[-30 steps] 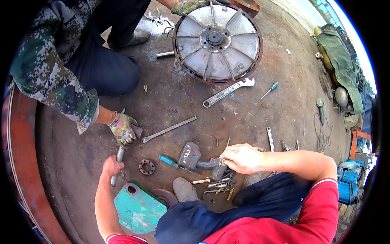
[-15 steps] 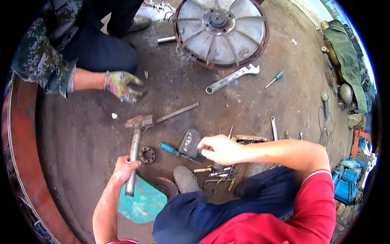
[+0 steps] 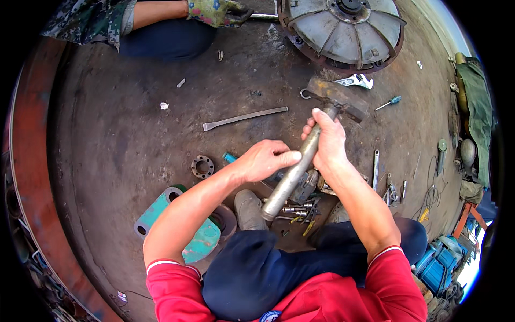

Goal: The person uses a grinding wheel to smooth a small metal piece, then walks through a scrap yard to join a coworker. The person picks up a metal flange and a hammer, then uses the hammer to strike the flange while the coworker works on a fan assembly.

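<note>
Item held: a hammer [image 3: 308,155] with a long grey metal handle and a rusty block head, raised over the middle of the work surface, head pointing up and away from me, butt end down toward my knee. My right hand [image 3: 327,142] is closed around the upper part of the handle, just below the head. My left hand [image 3: 265,159] lies against the middle of the handle, fingertips touching it, thumb side open; it rests on the handle rather than clamping it. Surface: a round, rusty steel plate [image 3: 107,150], dark and stained. On it, left of the hammer, a flat chisel [image 3: 244,116] lying well apart from my hands. Near my left forearm, a small ring flange [image 3: 202,167] with bolt holes, and under that forearm a green gasket-shaped plate [image 3: 161,214] with a round hole at its corner. Behind the hammer head, an adjustable wrench [image 3: 354,81] and, just to its right, a small screwdriver [image 3: 387,103] with a blue-green handle. At the far edge, a large ribbed metal wheel [image 3: 343,29]. Below my hands, a cluster of bolts and small fittings [image 3: 295,209] beside my shoe [image 3: 249,209]. Top left, another person's gloved hand [image 3: 217,12], well apart from mine.
</note>
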Demonstrator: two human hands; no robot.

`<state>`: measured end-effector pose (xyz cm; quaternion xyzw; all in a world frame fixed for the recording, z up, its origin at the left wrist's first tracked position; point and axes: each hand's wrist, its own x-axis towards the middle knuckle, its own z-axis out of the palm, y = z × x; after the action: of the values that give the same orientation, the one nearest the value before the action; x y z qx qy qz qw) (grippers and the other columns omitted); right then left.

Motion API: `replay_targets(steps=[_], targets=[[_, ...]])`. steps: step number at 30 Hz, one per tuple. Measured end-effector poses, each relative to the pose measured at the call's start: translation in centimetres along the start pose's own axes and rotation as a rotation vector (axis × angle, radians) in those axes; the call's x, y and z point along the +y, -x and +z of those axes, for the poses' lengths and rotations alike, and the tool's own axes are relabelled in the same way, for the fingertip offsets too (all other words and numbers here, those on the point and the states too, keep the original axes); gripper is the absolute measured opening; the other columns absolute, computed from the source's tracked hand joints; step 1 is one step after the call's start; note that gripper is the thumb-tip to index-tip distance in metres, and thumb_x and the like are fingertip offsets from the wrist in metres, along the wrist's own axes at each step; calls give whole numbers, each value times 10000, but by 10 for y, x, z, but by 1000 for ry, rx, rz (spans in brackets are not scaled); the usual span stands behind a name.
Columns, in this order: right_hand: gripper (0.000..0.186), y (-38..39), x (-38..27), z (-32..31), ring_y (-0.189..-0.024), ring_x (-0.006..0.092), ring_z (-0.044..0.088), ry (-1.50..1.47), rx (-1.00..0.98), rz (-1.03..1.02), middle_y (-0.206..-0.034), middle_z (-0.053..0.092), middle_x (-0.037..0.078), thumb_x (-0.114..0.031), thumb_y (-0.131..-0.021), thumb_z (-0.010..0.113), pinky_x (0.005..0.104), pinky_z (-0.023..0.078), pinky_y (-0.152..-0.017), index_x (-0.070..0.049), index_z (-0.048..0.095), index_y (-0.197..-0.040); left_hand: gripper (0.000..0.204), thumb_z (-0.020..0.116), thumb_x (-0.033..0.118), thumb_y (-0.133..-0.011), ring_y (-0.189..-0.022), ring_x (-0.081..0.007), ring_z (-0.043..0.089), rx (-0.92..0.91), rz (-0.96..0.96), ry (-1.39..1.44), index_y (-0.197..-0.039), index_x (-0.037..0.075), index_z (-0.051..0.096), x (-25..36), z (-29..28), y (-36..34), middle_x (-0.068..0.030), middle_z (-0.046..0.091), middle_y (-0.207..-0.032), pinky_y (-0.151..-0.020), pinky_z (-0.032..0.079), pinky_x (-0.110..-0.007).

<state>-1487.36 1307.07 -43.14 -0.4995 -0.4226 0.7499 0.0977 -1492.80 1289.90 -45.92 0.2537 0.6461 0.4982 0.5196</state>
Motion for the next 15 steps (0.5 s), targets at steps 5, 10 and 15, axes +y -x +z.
replay_targets(steps=[5,10,15], targets=[[164,-6,-26,-48,-560,124,529,189,21,-59,-703,545,19,-156,-877,655,283,464,-518,-84,508,-896,214,660,249,-828,-955,-287,609,440,156,-1165,-908,51,642,-76,-36,-74,-119,614,-962,-788,487,-429],[167,10,-15,-72,-533,131,548,278,-31,-137,-675,563,34,-133,-856,663,292,452,-515,-27,544,-908,180,632,120,-787,-979,-271,620,334,25,-1339,-959,71,638,-104,-35,-113,-115,617,-1016,-783,497,-414],[192,28,-8,-68,-554,120,565,300,-161,-118,-710,578,36,-97,-841,683,274,481,-529,-21,534,-935,195,614,119,-765,-1009,-305,629,289,-82,-1296,-942,49,654,-88,-35,-113,-146,621,-1044,-842,518,-430]])
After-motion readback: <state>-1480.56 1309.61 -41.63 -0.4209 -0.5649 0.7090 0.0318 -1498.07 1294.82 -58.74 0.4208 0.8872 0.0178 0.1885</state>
